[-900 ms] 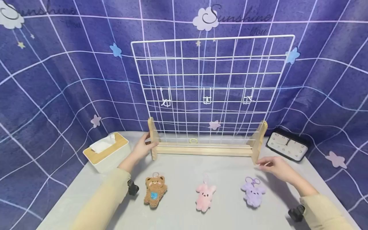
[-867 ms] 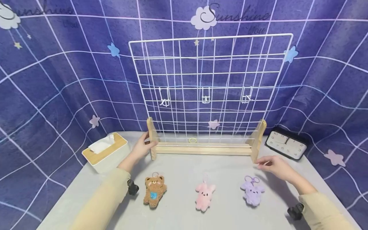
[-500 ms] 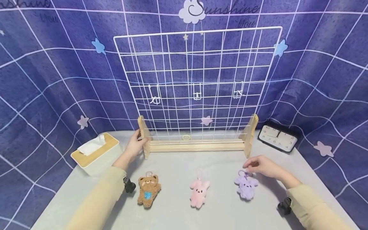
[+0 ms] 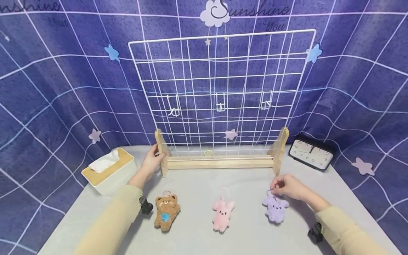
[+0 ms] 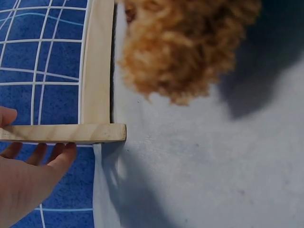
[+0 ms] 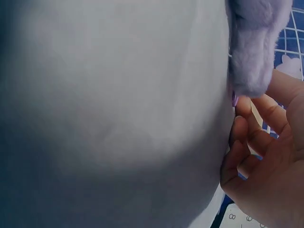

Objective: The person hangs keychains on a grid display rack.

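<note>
My left hand [image 4: 150, 161] grips the left wooden side piece [image 5: 61, 133] of a display rack, thumb on one face and fingers on the other. A white wire grid [image 4: 223, 36] rises from the rack's wooden base [image 4: 220, 164]. Beside its right foot, my right hand [image 4: 288, 187] pinches the ring at the top of a purple plush keychain [image 4: 276, 209], which lies on the table. A pink plush keychain [image 4: 222, 216] lies in the middle. On the left is a brown bear keychain [image 4: 166, 212] with a blue belly patch.
Three white hooks, a left one [image 4: 174, 112], a middle one [image 4: 220, 107] and a right one [image 4: 266, 105], hang on the grid. A tissue box [image 4: 108, 170] stands left of the rack, a clock [image 4: 311, 153] right of it. A patterned blue curtain [image 4: 73, 117] surrounds the table.
My right hand has left the rack's right foot and moved toward me and left, onto the purple keychain's ring. The left hand keeps its grip. The head view has shifted slightly.
</note>
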Motion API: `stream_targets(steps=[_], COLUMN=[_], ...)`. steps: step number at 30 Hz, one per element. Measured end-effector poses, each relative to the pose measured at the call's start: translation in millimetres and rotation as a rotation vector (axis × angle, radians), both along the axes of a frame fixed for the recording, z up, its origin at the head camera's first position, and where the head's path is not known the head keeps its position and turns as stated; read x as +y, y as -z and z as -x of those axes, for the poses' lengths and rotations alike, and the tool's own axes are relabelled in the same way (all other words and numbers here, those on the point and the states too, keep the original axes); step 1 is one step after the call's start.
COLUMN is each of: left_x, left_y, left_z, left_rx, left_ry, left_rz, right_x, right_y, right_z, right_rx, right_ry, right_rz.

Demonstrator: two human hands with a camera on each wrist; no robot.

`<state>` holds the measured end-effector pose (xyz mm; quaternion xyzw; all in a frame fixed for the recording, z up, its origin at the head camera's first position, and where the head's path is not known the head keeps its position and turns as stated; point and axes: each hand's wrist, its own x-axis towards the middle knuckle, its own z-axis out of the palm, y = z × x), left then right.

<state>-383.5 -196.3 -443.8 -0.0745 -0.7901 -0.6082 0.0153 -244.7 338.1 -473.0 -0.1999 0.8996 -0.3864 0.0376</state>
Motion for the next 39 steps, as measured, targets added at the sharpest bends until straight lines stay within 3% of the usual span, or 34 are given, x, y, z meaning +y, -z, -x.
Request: stream_targets(steps=[4,8,11,15,17,39], left_x=[2.7,8.4,9.3,2.2,-0.1,0.0], left_y=[1.5,-18.2,-25.3,-7.7,-2.5,1.2], left_z=[-1.6,-17.9,-20.5,-2.6,1.3,-3.2], left_rx=[0.000,-0.010,-0.019,-0.017,-0.012,0.001], left_ry=[0.009,0.025,0.031,0.019,0.012,-0.014], left_rz=[-0.014,-0.029,-0.040,-0.053,-0.053,-0.061], right_x=[-1.3,-1.6,-1.9,-1.8,-1.6,2.6], right_y=[0.8,-0.1,-2.0,-2.7,-1.9,-1.7], right_z=[-4.1,-5.1,-4.1,-2.6,-2.2,-4.2], right_rx=[-0.010,-0.013,0.002,0.025,0.024,0.040], right_ry=[0.022,0.025,0.003,-0.031,-0.045,-0.097], right_rz=[-0.040,-0.086,-0.103,-0.102,-0.090,-0.033])
